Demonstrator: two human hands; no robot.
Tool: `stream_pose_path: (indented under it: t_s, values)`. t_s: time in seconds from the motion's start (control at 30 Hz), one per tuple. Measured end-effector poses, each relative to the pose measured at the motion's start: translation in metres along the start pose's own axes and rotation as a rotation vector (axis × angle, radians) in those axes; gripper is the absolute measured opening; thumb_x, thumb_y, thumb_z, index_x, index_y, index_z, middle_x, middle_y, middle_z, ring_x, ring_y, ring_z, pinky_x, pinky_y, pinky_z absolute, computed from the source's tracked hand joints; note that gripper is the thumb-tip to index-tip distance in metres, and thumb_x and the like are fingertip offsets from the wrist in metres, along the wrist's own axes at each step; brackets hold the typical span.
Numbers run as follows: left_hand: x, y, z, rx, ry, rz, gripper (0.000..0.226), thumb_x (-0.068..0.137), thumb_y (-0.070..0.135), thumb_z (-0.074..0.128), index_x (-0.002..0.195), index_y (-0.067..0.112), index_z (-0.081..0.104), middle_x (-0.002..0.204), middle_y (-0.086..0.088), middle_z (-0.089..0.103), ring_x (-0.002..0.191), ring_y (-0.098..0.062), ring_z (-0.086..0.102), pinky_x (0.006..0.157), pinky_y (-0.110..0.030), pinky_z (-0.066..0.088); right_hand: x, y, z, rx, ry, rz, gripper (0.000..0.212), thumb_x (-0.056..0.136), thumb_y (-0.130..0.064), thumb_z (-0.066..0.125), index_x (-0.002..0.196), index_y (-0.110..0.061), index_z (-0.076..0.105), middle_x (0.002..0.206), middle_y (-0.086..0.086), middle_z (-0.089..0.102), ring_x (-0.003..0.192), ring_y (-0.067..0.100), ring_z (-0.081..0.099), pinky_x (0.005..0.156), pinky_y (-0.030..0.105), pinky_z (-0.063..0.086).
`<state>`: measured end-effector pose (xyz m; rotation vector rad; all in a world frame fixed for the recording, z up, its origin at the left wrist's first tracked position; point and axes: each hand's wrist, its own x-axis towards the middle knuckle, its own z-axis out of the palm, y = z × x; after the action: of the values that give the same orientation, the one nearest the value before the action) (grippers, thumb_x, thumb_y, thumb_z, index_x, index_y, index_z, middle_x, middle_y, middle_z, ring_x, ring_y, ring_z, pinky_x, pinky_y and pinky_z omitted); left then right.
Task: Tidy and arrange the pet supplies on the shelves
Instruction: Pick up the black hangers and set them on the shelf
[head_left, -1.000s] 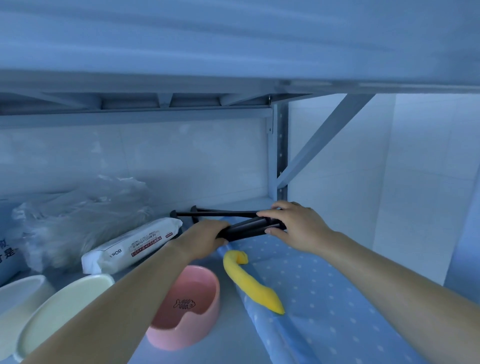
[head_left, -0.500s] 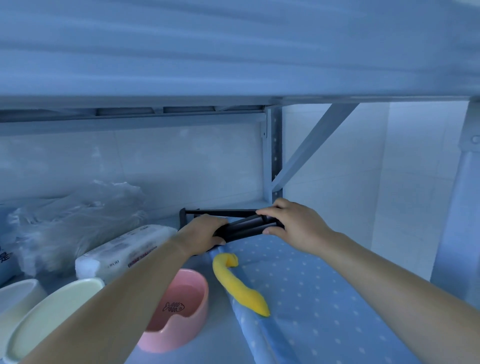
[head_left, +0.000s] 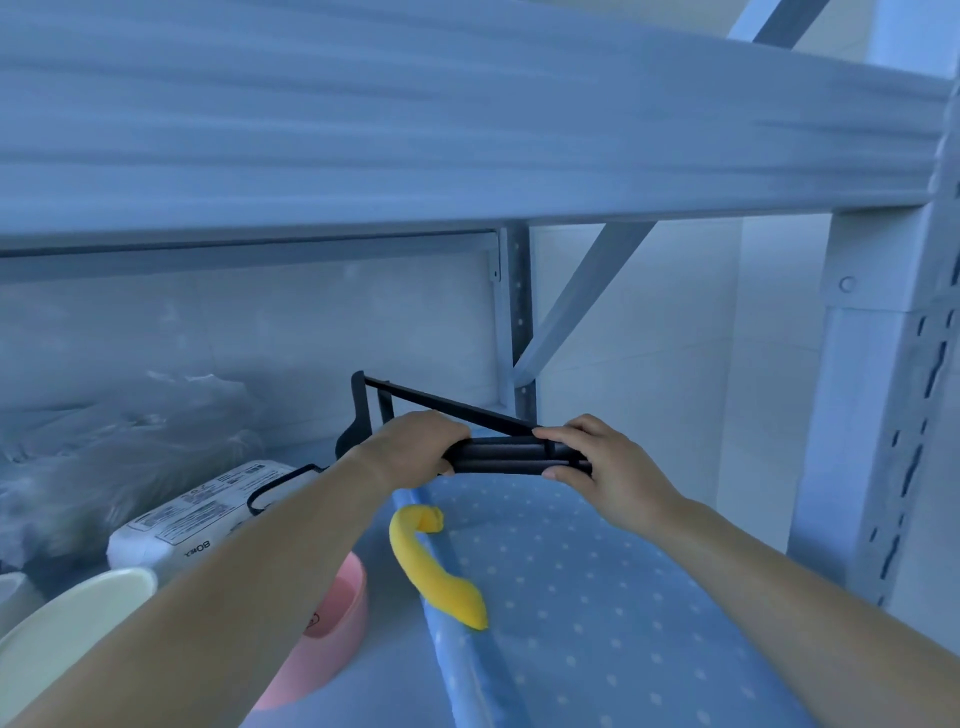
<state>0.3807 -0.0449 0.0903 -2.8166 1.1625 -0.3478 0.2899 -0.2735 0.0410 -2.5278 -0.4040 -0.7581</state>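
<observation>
Both hands hold a folded black frame (head_left: 509, 457) level at the far end of the shelf (head_left: 389, 654), just above the far edge of a blue dotted cloth (head_left: 597, 597). The left hand (head_left: 410, 447) has its grip clenched over the left end of the bundled bars, and the right hand (head_left: 597, 462) pinches the right end between thumb and fingers. Holding both ends probably keeps the loose bars together. One thin rod splays up and away to the far left. A yellow toy (head_left: 436, 566) lies curved along the cloth's left edge, near the hands. Left of it sit a pink bowl (head_left: 358, 587) and a cream bowl (head_left: 104, 582), with a white wipes pack (head_left: 197, 519) behind and a crumpled plastic bag (head_left: 130, 441) farther left. A black loop, seemingly part of the frame, hangs over the pack and could snag. The rear post (head_left: 519, 322), its slanted brace (head_left: 582, 296) and the low upper shelf (head_left: 467, 130) crowd the corner, leaving little room to unfold or turn the frame.
</observation>
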Motion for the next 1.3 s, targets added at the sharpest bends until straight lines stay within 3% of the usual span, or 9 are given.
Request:
stream_pose_path:
  t_s: [0.27,0.5,0.6,0.7,0.8,1.0,1.17,1.3]
  values:
    - [0.001,0.007,-0.004,0.127,-0.039,-0.036,0.008,0.087,0.015,0.058,0.096,0.015,0.057,0.081,0.002,0.048,0.077,-0.017,0.046,0.066,-0.028,0.033,0.0,0.011,0.014,0.139,-0.027,0.033,0.04,0.089,-0.031,0.061,0.128,-0.032,0.053,0.105,-0.015,0.049,0.09,0.001,0.051,0.077,0.005,0.036]
    - [0.006,0.016,0.01,0.077,-0.073,-0.004,0.004,0.086,0.016,0.058,0.087,0.017,0.054,0.077,0.003,0.051,0.076,-0.018,0.05,0.066,-0.03,0.04,-0.003,0.025,0.012,0.066,-0.144,0.068,0.036,0.092,-0.031,0.056,0.126,-0.036,0.046,0.114,-0.011,0.048,0.091,0.011,0.052,0.083,0.023,0.043]
    - [0.008,0.012,0.017,-0.028,-0.085,0.032,0.015,0.085,0.018,0.062,0.079,0.02,0.048,0.069,0.009,0.044,0.073,-0.014,0.046,0.065,-0.027,0.035,-0.006,0.027,0.013,0.029,-0.206,0.115,0.035,0.094,-0.033,0.052,0.127,-0.035,0.042,0.118,-0.007,0.047,0.096,0.014,0.049,0.089,0.031,0.043]
    - [0.007,0.005,0.022,-0.162,-0.079,0.044,0.013,0.086,0.023,0.065,0.096,0.02,0.058,0.071,0.015,0.046,0.073,-0.01,0.046,0.062,-0.021,0.031,-0.006,0.023,0.015,-0.113,-0.244,0.155,0.036,0.096,-0.035,0.047,0.13,-0.033,0.038,0.125,-0.007,0.044,0.112,0.017,0.043,0.096,0.039,0.039]
    - [0.003,-0.003,0.024,-0.257,-0.094,0.026,0.036,0.086,0.034,0.064,0.119,0.022,0.056,0.094,0.008,0.06,0.085,-0.011,0.053,0.074,-0.024,0.042,0.003,0.012,0.013,-0.295,-0.239,0.127,0.035,0.094,-0.034,0.048,0.127,-0.026,0.042,0.128,-0.007,0.042,0.119,0.017,0.038,0.095,0.04,0.037]
    - [-0.01,-0.028,0.014,-0.249,-0.133,-0.016,0.035,0.092,0.037,0.053,0.125,0.025,0.054,0.111,0.01,0.061,0.097,-0.009,0.055,0.083,-0.023,0.04,0.03,-0.017,0.017,-0.578,-0.271,0.065,0.044,0.09,-0.047,0.048,0.116,-0.011,0.048,0.121,0.001,0.046,0.116,0.022,0.043,0.101,0.044,0.03]
    - [-0.02,-0.039,0.015,-0.265,-0.121,0.028,0.013,0.091,0.015,0.051,0.094,0.026,0.057,0.075,0.005,0.059,0.068,-0.011,0.052,0.063,-0.024,0.036,0.049,-0.043,0.038,-0.544,-0.29,-0.025,0.047,0.092,-0.048,0.046,0.123,-0.013,0.05,0.119,0.004,0.051,0.11,0.023,0.049,0.094,0.038,0.037]
    - [-0.025,-0.048,0.017,-0.318,-0.095,0.048,0.012,0.088,0.014,0.054,0.083,0.024,0.057,0.067,0.004,0.056,0.06,-0.009,0.051,0.059,-0.026,0.037,0.054,-0.05,0.053,-0.398,-0.333,0.029,0.04,0.096,-0.038,0.046,0.127,-0.013,0.048,0.12,0.007,0.055,0.108,0.025,0.052,0.087,0.037,0.044]
